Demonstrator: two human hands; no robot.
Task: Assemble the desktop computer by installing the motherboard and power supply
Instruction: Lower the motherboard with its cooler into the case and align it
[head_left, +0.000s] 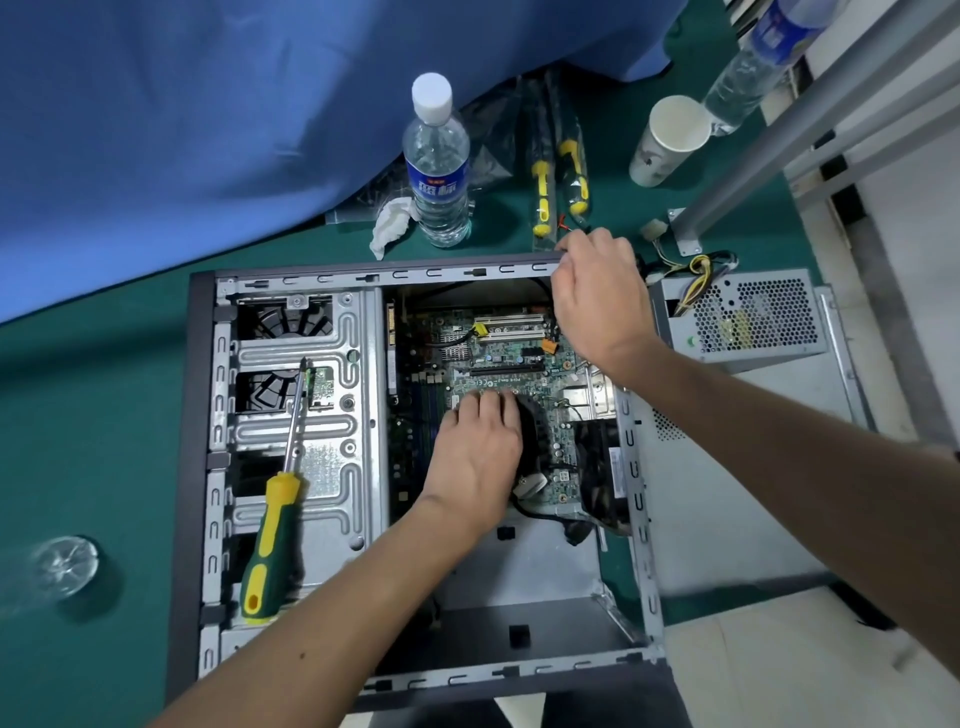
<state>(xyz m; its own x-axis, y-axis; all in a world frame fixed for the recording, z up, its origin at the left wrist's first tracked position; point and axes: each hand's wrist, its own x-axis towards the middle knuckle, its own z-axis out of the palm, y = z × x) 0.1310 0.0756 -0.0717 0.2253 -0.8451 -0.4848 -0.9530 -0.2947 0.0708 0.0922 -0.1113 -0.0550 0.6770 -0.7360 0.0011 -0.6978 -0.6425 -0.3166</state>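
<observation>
Screwdriver w/ green-yellow handle (270, 525) lies on the drive cage at the left side of the open grey steel PC case (208, 415), untouched. Green motherboard (498, 358) sits inside the case, mid-right. My left hand (478, 452) rests flat, fingers straight, on the board by the black CPU cooler (535, 441). Right hand (597, 296) has fingers curled at the case's far-right corner; can't tell what it grips. Grey perforated power supply (748, 317) waits outside, right of the case. I'd nudge the board level till holes meet standoffs, then screw.
</observation>
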